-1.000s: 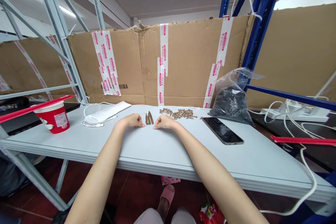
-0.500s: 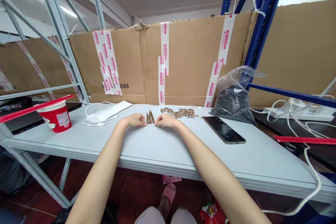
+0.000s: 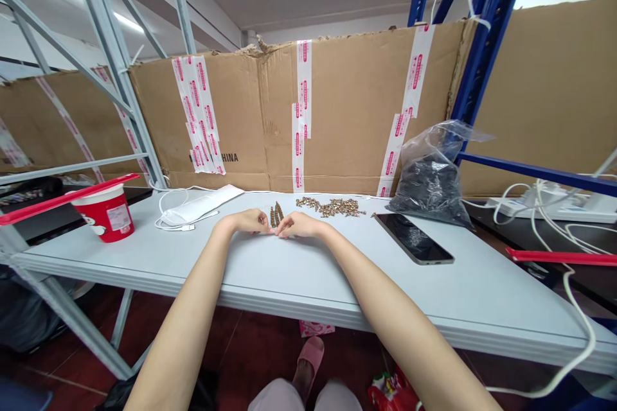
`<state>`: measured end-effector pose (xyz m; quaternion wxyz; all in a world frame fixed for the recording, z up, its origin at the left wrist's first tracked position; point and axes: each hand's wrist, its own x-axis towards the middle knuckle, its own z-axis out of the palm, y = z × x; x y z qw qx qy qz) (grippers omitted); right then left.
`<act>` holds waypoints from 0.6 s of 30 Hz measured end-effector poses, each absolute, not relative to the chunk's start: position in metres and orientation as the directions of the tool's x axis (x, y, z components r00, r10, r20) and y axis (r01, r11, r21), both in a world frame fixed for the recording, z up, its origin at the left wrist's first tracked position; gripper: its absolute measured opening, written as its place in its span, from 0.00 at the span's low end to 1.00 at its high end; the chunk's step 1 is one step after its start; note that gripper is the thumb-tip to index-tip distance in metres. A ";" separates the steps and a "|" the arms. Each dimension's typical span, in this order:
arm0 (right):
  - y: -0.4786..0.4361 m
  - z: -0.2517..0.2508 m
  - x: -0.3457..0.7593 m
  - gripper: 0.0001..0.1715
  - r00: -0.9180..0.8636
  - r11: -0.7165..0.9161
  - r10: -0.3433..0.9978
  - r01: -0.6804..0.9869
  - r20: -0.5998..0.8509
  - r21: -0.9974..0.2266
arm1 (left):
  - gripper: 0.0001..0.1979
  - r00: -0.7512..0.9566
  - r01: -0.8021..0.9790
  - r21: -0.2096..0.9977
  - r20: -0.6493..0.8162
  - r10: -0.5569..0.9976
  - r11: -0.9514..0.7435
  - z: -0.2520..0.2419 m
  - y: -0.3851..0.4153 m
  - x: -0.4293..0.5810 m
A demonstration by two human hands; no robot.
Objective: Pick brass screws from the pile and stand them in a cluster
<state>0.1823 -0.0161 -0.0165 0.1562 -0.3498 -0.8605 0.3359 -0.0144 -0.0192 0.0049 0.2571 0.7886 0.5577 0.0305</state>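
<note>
My left hand (image 3: pixel 247 221) and my right hand (image 3: pixel 299 225) rest on the white table (image 3: pixel 270 270), fingertips nearly touching. Between them stands a small row of brass-coloured metal pieces (image 3: pixel 276 212). Both hands have curled fingers that pinch at the near end of this row; what the fingertips hold is too small to make out. A loose pile of the same brass pieces (image 3: pixel 332 207) lies just behind and to the right of my right hand.
A dark phone (image 3: pixel 413 238) lies right of the pile, with a plastic bag of black parts (image 3: pixel 429 183) behind it. A red cup (image 3: pixel 106 212) stands far left, a white pouch with cable (image 3: pixel 197 207) behind my left hand. Cardboard walls the back; white cables trail at right.
My two hands have drawn closer together around the small row of brass pieces; the right hand slid left. Nothing else on the table has moved.
</note>
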 end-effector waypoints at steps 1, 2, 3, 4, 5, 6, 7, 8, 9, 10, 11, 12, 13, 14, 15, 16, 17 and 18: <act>-0.016 -0.017 0.182 0.12 -0.686 0.536 0.727 0.528 0.041 -0.659 | 0.26 0.377 0.862 0.443 -0.241 0.894 -0.244 0.005 -0.020 -0.014; -0.016 -0.017 0.182 0.11 -0.663 0.540 0.747 0.563 0.048 -0.625 | 0.26 0.379 0.861 0.446 -0.241 0.894 -0.245 0.005 -0.020 -0.014; -0.017 -0.017 0.182 0.11 -0.641 0.543 0.765 0.598 0.055 -0.589 | 0.26 0.383 0.861 0.443 -0.240 0.892 -0.250 0.005 -0.020 -0.014; -0.018 -0.017 0.181 0.10 -0.623 0.547 0.780 0.629 0.063 -0.552 | 0.27 0.385 0.863 0.435 -0.237 0.892 -0.257 0.004 -0.020 -0.013; -0.020 -0.017 0.179 0.11 -0.609 0.551 0.790 0.655 0.071 -0.517 | 0.27 0.387 0.866 0.423 -0.233 0.892 -0.266 0.004 -0.019 -0.013; -0.023 -0.016 0.178 0.12 -0.597 0.555 0.798 0.676 0.081 -0.484 | 0.27 0.388 0.871 0.408 -0.230 0.893 -0.274 0.003 -0.019 -0.012; -0.025 -0.015 0.176 0.12 -0.587 0.558 0.804 0.693 0.091 -0.456 | 0.27 0.388 0.875 0.394 -0.228 0.893 -0.280 0.003 -0.018 -0.012; -0.027 -0.014 0.174 0.13 -0.580 0.560 0.808 0.706 0.099 -0.435 | 0.27 0.390 0.878 0.384 -0.226 0.893 -0.286 0.002 -0.018 -0.012; -0.029 -0.013 0.173 0.13 -0.575 0.559 0.812 0.715 0.102 -0.420 | 0.27 0.393 0.877 0.382 -0.223 0.892 -0.290 0.002 -0.017 -0.012; -0.031 -0.012 0.172 0.13 -0.570 0.556 0.815 0.722 0.100 -0.413 | 0.27 0.395 0.875 0.386 -0.220 0.892 -0.292 0.001 -0.017 -0.013; -0.032 -0.011 0.172 0.12 -0.567 0.551 0.818 0.726 0.094 -0.412 | 0.27 0.396 0.872 0.392 -0.217 0.892 -0.292 0.000 -0.016 -0.014; -0.032 -0.011 0.172 0.12 -0.567 0.547 0.819 0.725 0.088 -0.418 | 0.27 0.391 0.872 0.398 -0.215 0.895 -0.285 0.000 -0.014 -0.016; -0.032 -0.011 0.172 0.11 -0.569 0.544 0.818 0.721 0.083 -0.429 | 0.26 0.378 0.874 0.405 -0.214 0.901 -0.270 -0.001 -0.013 -0.018; -0.031 -0.011 0.173 0.10 -0.572 0.545 0.816 0.711 0.083 -0.444 | 0.26 0.356 0.878 0.409 -0.213 0.910 -0.248 -0.002 -0.011 -0.021; -0.029 -0.012 0.174 0.09 -0.577 0.547 0.812 0.699 0.087 -0.461 | 0.25 0.328 0.885 0.410 -0.209 0.921 -0.222 -0.003 -0.009 -0.024; -0.028 -0.012 0.174 0.09 -0.583 0.550 0.807 0.685 0.092 -0.478 | 0.24 0.293 0.893 0.408 -0.202 0.935 -0.192 -0.004 -0.006 -0.028; -0.027 -0.013 0.175 0.09 -0.590 0.553 0.802 0.671 0.096 -0.494 | 0.23 0.255 0.902 0.401 -0.189 0.948 -0.163 -0.006 -0.003 -0.032; -0.025 -0.014 0.176 0.08 -0.595 0.555 0.797 0.660 0.098 -0.507 | 0.21 0.219 0.911 0.388 -0.169 0.961 -0.140 -0.007 0.001 -0.035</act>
